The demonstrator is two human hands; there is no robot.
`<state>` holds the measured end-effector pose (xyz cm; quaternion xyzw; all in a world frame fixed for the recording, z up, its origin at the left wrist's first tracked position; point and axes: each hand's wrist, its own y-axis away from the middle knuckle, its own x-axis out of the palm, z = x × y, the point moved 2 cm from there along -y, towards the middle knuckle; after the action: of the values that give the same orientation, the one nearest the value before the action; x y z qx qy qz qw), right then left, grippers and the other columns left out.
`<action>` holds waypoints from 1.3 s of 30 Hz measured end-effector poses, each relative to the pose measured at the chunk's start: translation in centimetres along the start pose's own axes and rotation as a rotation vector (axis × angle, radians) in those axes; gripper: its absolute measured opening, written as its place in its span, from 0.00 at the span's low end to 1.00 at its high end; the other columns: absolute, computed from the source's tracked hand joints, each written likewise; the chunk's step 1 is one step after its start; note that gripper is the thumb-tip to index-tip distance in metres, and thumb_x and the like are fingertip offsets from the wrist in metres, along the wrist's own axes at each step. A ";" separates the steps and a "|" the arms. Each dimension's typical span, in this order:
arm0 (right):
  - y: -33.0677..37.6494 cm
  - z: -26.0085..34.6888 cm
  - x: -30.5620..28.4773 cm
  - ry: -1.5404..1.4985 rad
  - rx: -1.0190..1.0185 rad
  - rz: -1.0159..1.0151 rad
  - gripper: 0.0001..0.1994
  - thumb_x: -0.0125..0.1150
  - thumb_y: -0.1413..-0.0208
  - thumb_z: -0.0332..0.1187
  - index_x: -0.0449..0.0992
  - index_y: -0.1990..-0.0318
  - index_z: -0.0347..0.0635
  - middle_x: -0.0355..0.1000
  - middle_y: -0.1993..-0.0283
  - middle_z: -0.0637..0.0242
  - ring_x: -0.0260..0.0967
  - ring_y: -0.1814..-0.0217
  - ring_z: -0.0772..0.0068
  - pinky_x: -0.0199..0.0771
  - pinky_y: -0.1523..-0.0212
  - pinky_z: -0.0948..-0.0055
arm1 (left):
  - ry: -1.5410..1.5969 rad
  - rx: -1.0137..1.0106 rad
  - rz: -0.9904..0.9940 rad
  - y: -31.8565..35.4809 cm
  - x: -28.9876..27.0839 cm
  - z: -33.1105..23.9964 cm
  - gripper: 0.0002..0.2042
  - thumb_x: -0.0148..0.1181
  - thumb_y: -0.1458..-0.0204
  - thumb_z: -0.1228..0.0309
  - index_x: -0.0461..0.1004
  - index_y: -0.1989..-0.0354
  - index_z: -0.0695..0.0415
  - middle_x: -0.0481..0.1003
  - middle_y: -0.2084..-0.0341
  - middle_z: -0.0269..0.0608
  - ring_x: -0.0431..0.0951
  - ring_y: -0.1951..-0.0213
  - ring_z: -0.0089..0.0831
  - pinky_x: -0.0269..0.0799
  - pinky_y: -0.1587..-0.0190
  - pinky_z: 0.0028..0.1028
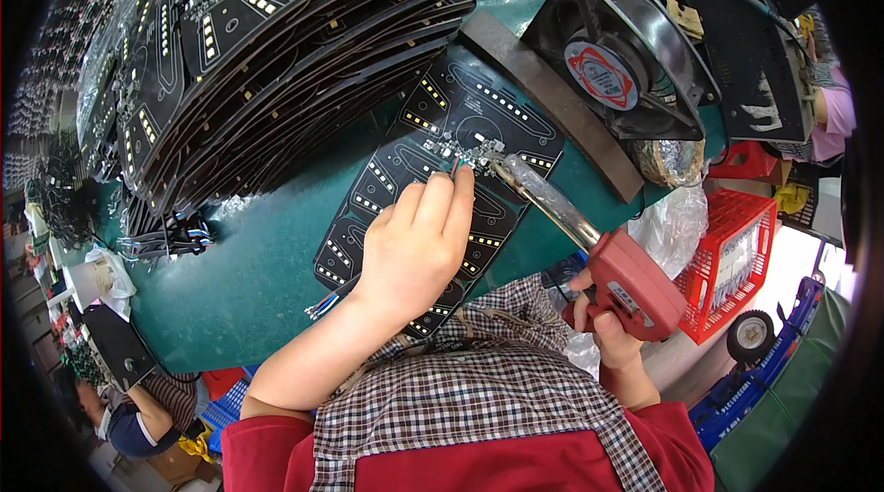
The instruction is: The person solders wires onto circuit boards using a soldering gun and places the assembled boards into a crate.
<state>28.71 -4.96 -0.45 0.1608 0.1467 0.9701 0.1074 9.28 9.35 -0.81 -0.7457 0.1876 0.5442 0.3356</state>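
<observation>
A black LED circuit board (511, 137) lies on the green table, dotted with small square LEDs and crowded with components near its middle. Over it, my left hand (414, 239) is closed, its fingertips pinching thin coloured wires (456, 164) against the component area. Bundled wire ends (322, 308) stick out beside my left wrist. My right hand (608, 331) is wrapped around the handle of a red soldering gun (637, 285). The gun's metal tip (502, 168) reaches the components just right of my left fingertips; exact contact is too small to tell.
A tall stack of similar boards (295, 77) fills the upper left. Along the board's right side lies a dark bar (552, 105), with a black fan (608, 68) behind it. A red crate (732, 262) stands at the right. Other people work at both sides.
</observation>
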 end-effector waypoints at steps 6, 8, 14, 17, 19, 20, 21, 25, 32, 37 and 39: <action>-0.1 -0.6 -0.4 0.147 -0.007 0.085 0.38 0.66 0.54 0.32 0.51 0.38 0.28 0.71 0.57 0.54 0.67 0.69 0.80 0.66 0.73 0.85 | 0.033 -0.012 -0.002 -0.1 0.0 -0.3 0.18 0.54 0.61 0.75 0.71 0.58 0.66 0.64 0.74 0.35 0.68 0.74 0.23 0.68 0.78 0.18; 0.0 -0.5 0.0 0.167 -0.026 0.018 0.36 0.66 0.54 0.32 0.54 0.40 0.27 0.72 0.60 0.55 0.69 0.67 0.80 0.69 0.70 0.85 | 0.032 -0.024 0.004 -0.2 0.0 -0.5 0.18 0.54 0.61 0.76 0.71 0.58 0.66 0.64 0.74 0.36 0.68 0.74 0.24 0.68 0.78 0.18; 0.6 -1.2 -0.6 0.268 -0.059 0.024 0.37 0.67 0.54 0.32 0.54 0.40 0.26 0.73 0.62 0.59 0.71 0.66 0.80 0.70 0.65 0.84 | 0.025 -0.028 0.021 -0.4 -0.2 -0.6 0.17 0.54 0.61 0.76 0.71 0.59 0.67 0.64 0.75 0.37 0.69 0.76 0.24 0.68 0.79 0.18; 0.9 -1.4 -0.8 0.341 -0.072 0.031 0.37 0.67 0.54 0.33 0.54 0.40 0.26 0.74 0.64 0.60 0.71 0.66 0.79 0.71 0.63 0.82 | 0.000 -0.047 0.033 -0.7 -0.1 -0.9 0.16 0.54 0.61 0.76 0.71 0.61 0.66 0.63 0.76 0.36 0.68 0.77 0.23 0.67 0.81 0.17; 0.7 -1.1 -0.5 0.315 -0.082 0.024 0.36 0.67 0.53 0.33 0.54 0.40 0.26 0.74 0.64 0.61 0.71 0.67 0.79 0.71 0.63 0.81 | -0.095 -0.008 0.022 -0.7 0.0 -1.0 0.15 0.54 0.61 0.76 0.72 0.62 0.65 0.63 0.78 0.35 0.68 0.79 0.22 0.66 0.82 0.17; 0.7 -1.0 -0.4 0.288 -0.093 0.019 0.36 0.67 0.53 0.33 0.54 0.40 0.25 0.74 0.65 0.61 0.71 0.67 0.79 0.71 0.63 0.81 | -0.094 -0.007 0.022 -0.7 -0.1 -1.0 0.15 0.54 0.61 0.76 0.72 0.62 0.65 0.63 0.78 0.35 0.68 0.79 0.22 0.66 0.82 0.17; 0.7 -1.0 -0.4 0.288 -0.093 0.018 0.36 0.67 0.53 0.33 0.54 0.40 0.25 0.74 0.65 0.61 0.71 0.67 0.79 0.71 0.63 0.81 | -0.110 -0.007 0.030 -0.7 -0.1 -1.1 0.15 0.54 0.61 0.76 0.72 0.62 0.65 0.63 0.78 0.35 0.68 0.79 0.22 0.66 0.83 0.17; 0.7 -1.4 -0.6 0.369 -0.114 0.018 0.36 0.67 0.54 0.32 0.56 0.41 0.25 0.74 0.64 0.62 0.72 0.68 0.79 0.71 0.63 0.80 | -0.044 -0.022 0.014 -0.4 -0.1 -1.0 0.15 0.54 0.61 0.76 0.72 0.62 0.66 0.63 0.78 0.34 0.68 0.79 0.21 0.66 0.83 0.17; 0.6 -1.4 0.0 0.360 -0.066 -0.016 0.34 0.67 0.56 0.33 0.59 0.43 0.25 0.74 0.65 0.64 0.72 0.70 0.78 0.71 0.63 0.80 | -0.039 0.011 0.000 -0.4 0.0 -1.0 0.15 0.54 0.61 0.77 0.72 0.61 0.66 0.63 0.78 0.34 0.68 0.79 0.20 0.66 0.82 0.17; 0.8 -2.3 -1.0 0.707 -0.168 0.025 0.27 0.67 0.57 0.33 0.68 0.50 0.27 0.73 0.59 0.56 0.74 0.67 0.71 0.72 0.62 0.77 | -0.039 0.003 0.007 -0.4 0.0 -1.0 0.14 0.54 0.60 0.77 0.72 0.61 0.67 0.63 0.78 0.34 0.68 0.79 0.20 0.67 0.82 0.16; 0.5 -2.3 -1.1 0.835 -0.233 0.041 0.25 0.67 0.57 0.34 0.71 0.52 0.28 0.72 0.56 0.53 0.74 0.66 0.68 0.73 0.62 0.76 | -0.043 0.004 0.010 -0.5 0.0 -1.0 0.15 0.54 0.60 0.77 0.72 0.61 0.67 0.63 0.77 0.34 0.68 0.79 0.20 0.68 0.81 0.16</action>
<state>28.85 -6.25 -2.68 -0.2556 0.0637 0.9640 0.0368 10.29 8.95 -0.51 -0.7322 0.1853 0.5613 0.3384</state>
